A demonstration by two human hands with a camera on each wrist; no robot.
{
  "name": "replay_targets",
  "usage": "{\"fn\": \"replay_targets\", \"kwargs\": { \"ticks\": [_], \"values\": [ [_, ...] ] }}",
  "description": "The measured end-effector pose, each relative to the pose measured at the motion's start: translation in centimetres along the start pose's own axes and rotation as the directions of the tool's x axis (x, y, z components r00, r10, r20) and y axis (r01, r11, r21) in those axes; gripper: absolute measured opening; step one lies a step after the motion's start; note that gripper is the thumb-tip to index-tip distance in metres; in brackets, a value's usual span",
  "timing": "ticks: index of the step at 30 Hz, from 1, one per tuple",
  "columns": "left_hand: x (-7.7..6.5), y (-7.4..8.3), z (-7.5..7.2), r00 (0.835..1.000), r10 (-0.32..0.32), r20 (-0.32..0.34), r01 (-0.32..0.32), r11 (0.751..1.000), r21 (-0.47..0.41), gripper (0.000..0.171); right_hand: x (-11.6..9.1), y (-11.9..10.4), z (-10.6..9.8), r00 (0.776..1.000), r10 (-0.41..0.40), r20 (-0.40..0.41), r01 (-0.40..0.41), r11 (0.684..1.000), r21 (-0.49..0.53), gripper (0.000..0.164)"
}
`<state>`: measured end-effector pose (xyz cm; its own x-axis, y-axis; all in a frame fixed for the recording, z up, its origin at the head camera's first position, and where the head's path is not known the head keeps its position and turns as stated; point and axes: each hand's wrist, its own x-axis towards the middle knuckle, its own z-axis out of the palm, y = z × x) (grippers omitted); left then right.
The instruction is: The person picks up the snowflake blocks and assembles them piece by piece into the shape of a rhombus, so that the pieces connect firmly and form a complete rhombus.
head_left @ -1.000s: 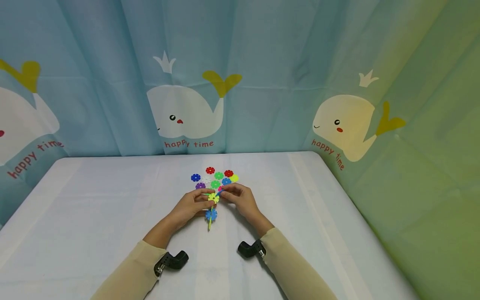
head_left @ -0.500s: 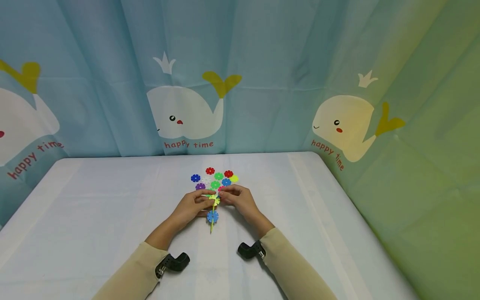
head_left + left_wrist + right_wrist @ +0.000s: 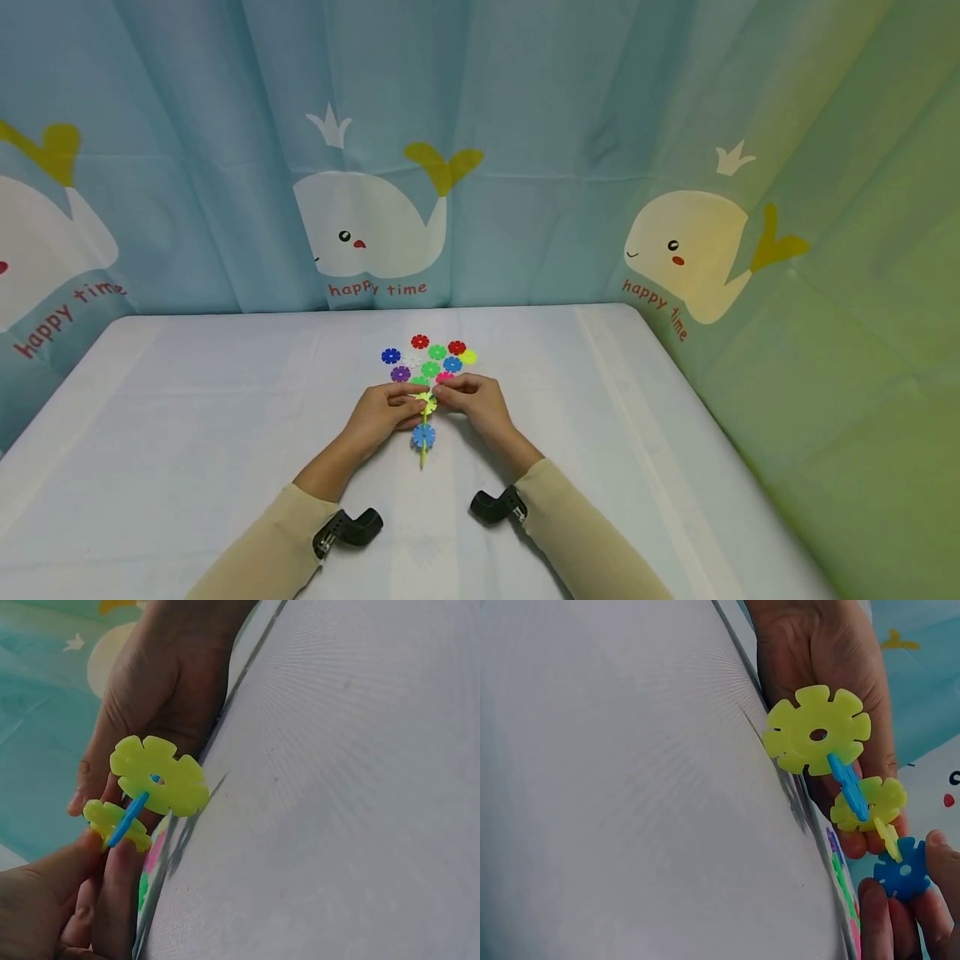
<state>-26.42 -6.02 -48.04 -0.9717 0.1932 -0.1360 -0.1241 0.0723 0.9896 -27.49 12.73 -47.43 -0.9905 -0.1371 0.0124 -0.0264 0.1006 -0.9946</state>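
A chain of slotted, flower-shaped plastic discs hangs between the two hands over the table. Its near end is a large-looking yellow disc, joined to an edge-on blue disc, then another yellow disc. My left hand pinches that second yellow disc between thumb and fingers. An edge-on yellow disc follows, meeting a blue disc at the far end. My right hand pinches this far blue disc with thumb and fingertips. Whether its slot is fully engaged I cannot tell.
Just beyond the hands lie several loose discs, among them a red disc, a dark blue disc, a purple disc and a green disc. The white-covered table ends at a whale-print curtain.
The blue disc in my right hand has come in closer against the chain. The chain's near end has swung slightly down and both hands have shifted a little toward the body.
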Motion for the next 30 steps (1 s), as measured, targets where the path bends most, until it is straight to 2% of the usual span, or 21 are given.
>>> {"fn": "replay_targets", "kwargs": {
  "ticks": [1, 6, 12, 21, 30],
  "values": [
    [-0.32, 0.41, 0.00, 1.000, 0.000, 0.002, 0.000, 1.000, -0.004, 0.031, -0.25, -0.46, 0.06, 1.000, -0.001, 0.004, 0.001, 1.000, -0.004, 0.024],
    [-0.44, 0.57, -0.03, 1.000, -0.003, -0.008, 0.003, 1.000, -0.012, 0.031, -0.37, -0.65, 0.19, 1.000, -0.006, 0.010, 0.006, 1.000, -0.023, 0.025],
    [-0.19, 0.06, 0.11, 1.000, 0.011, -0.027, -0.010, 0.999, 0.031, 0.030, -0.11, -0.03, 0.22, 1.000, -0.009, -0.026, 0.008, 0.999, -0.032, 0.025],
    [-0.07, 0.16, -0.10, 0.999, 0.001, 0.050, -0.004, 0.998, 0.067, 0.039, -0.12, -0.14, 0.20, 1.000, 0.003, -0.018, -0.003, 1.000, -0.006, 0.025],
    [-0.12, 0.11, -0.38, 0.994, 0.011, 0.112, -0.014, 0.999, 0.032, 0.038, -0.10, -0.81, -0.27, 0.998, 0.006, 0.061, -0.003, 0.999, -0.043, 0.033]
  ]
}}
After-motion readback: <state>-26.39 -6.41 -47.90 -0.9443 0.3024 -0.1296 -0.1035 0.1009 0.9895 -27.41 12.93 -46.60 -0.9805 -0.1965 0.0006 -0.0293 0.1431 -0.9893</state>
